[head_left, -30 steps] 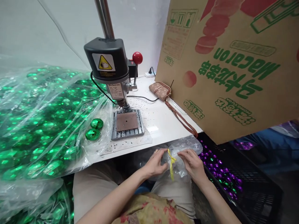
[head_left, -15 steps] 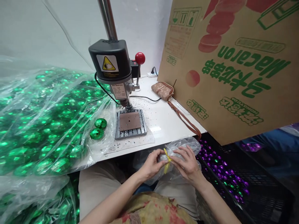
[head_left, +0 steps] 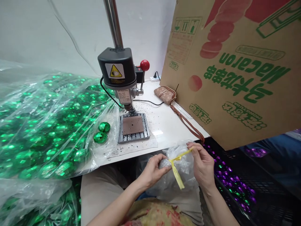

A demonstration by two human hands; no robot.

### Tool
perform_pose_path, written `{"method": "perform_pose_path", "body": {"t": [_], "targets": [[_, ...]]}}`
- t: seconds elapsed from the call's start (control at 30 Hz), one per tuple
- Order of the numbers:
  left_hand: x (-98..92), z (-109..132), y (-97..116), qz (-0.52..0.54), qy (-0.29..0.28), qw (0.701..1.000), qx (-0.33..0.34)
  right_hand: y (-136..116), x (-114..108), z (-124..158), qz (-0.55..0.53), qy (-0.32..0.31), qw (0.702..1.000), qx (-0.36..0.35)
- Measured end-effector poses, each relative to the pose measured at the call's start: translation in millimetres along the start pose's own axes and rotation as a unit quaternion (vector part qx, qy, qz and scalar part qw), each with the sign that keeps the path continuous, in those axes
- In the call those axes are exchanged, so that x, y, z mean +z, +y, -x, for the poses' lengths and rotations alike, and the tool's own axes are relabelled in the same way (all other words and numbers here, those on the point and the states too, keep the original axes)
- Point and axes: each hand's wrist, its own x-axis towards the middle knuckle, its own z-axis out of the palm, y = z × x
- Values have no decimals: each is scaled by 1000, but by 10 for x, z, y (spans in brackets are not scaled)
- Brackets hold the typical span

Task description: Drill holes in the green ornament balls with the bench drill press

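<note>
A clear plastic bag (head_left: 188, 168) rests on my lap at the table's front edge, its gathered neck bound by a yellow tie strip (head_left: 177, 178). My left hand (head_left: 154, 169) pinches the gathered plastic just left of the knot. One end of the strip stretches up and right into the closed fingers of my right hand (head_left: 203, 163). The strip's other end hangs loose over the bag. What the bag contains cannot be made out.
A bench drill (head_left: 117, 67) stands on the white table (head_left: 160, 122). Green faceted balls (head_left: 100, 137) lie beside a big plastic sack (head_left: 47, 125) of them. At right are a brown purse (head_left: 165, 94), a cardboard box (head_left: 225, 81) and a black crate (head_left: 270, 185) near purple pieces.
My right hand has moved right and drawn one end of the yellow strip out taut. The left hand keeps its hold by the knot. The view has shifted slightly.
</note>
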Motion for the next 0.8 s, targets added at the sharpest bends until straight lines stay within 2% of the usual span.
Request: {"method": "perform_pose_path", "body": {"t": [0.1, 0.2, 0.27, 0.3, 0.4, 0.47, 0.73, 0.8], "targets": [[-20, 8, 6, 25, 29, 999, 1, -122, -107, -42, 1, -30, 999, -23], [-34, -6, -7, 66, 51, 996, -11, -276, -130, -43, 63, -29, 990, -124], [-33, -17, -19, 83, 56, 995, -11, -359, -72, -26, 117, -62, 972, -194], [-31, -20, -21, 82, 57, 995, -8, -386, -27, -13, 141, -92, 964, -206], [-34, -10, 3, 46, 61, 997, 10, -394, 120, 31, 191, -175, 950, -175], [-47, 10, 37, 29, 74, 997, 23, -354, 188, 52, 177, -187, 957, -133], [-78, 27, 103, 56, 68, 995, 50, -249, 292, 49, 42, -146, 988, -28], [-90, 16, 115, 96, 79, 991, 49, -256, 328, 78, 2, -130, 992, -1]]}}
